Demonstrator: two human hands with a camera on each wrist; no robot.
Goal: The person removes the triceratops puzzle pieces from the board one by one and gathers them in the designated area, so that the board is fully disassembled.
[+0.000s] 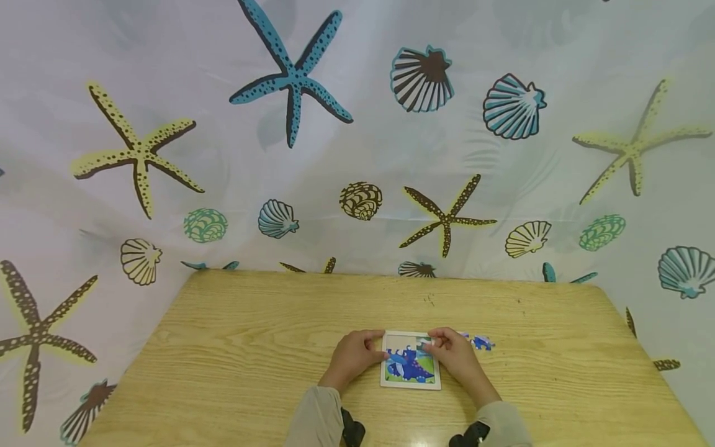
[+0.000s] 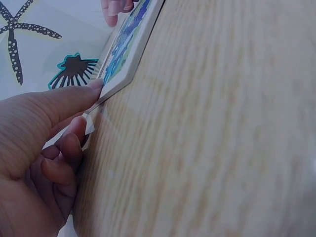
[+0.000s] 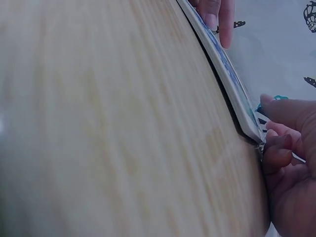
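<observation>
Sleeves [image 1: 315, 417] [image 1: 505, 423]: 2 | hands [image 1: 353, 355] [image 1: 459, 357]: 2 | puzzle tray [image 1: 410, 385]: 1, between hands

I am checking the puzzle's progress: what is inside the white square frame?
Inside the frame, flat printed puzzle pieces show a blue dinosaur; beige backing is bare at upper left. The right hand hides part of the upper right.

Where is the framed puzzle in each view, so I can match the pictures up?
Head: the framed puzzle is below and just right of centre, between the left hand and the right hand.
Left wrist: the framed puzzle is left of centre, cut off by the top edge.
Right wrist: the framed puzzle slants from the top edge down toward the right side.
Shared landmark: the wood-grain table, in all three views.
</observation>
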